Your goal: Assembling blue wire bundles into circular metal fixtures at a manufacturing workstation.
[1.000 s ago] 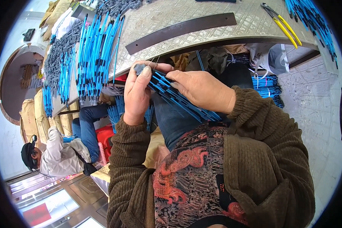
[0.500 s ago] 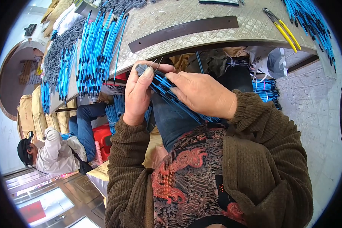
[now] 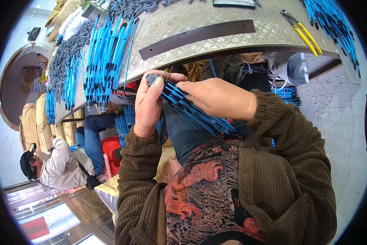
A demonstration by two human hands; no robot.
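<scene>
My left hand (image 3: 147, 107) is closed, its thumb pressed on small grey pieces (image 3: 152, 78) with rounded ends. A bundle of thin blue rods with black sleeves (image 3: 195, 114) runs from beside them down over my lap. Fine thin tips (image 3: 168, 71) stick up past the fingers of my left hand. My right hand (image 3: 220, 98) lies across the top of the bundle, thumb and fingers pinched on the blue rods near the grey pieces. Its inner fingers are partly hidden.
On the table (image 3: 269, 34) lie a curved dark metal strip (image 3: 197, 37), yellow-handled pliers (image 3: 306, 37), a pile of blue rods (image 3: 106, 61) and grey pieces (image 3: 67, 51). More rods hang at the far right. A person (image 3: 61, 167) sits at the left beside a red stool (image 3: 112, 149).
My right hand has shifted very slightly, still pinching the blue rods. The bundle's lower ends are spread a little more over my lap. My left hand keeps its hold on the grey pieces.
</scene>
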